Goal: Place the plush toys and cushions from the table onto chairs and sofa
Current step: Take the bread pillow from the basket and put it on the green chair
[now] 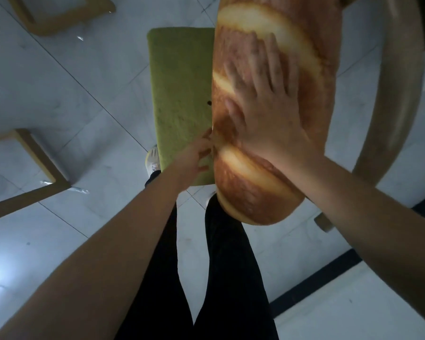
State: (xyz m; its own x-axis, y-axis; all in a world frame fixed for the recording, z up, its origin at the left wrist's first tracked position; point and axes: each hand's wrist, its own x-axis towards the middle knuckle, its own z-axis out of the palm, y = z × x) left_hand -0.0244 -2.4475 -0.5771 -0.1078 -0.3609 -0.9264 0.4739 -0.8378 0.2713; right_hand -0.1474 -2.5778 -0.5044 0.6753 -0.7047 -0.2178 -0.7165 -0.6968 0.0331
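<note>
bread-loaf cushion (268, 168) under right hand (268, 114): soft short-pile plush, matt, printed crust pattern; green cushion (179, 89) at left hand's (194, 155) fingertips: fuzzy cloth, matt, slightly rough nap; chair frame (390, 94) right of right hand: smooth wood, satin sheen; floor tiles (59, 82) below: pale, glossy, reflective; trousers (231, 278): black matt fabric
</note>
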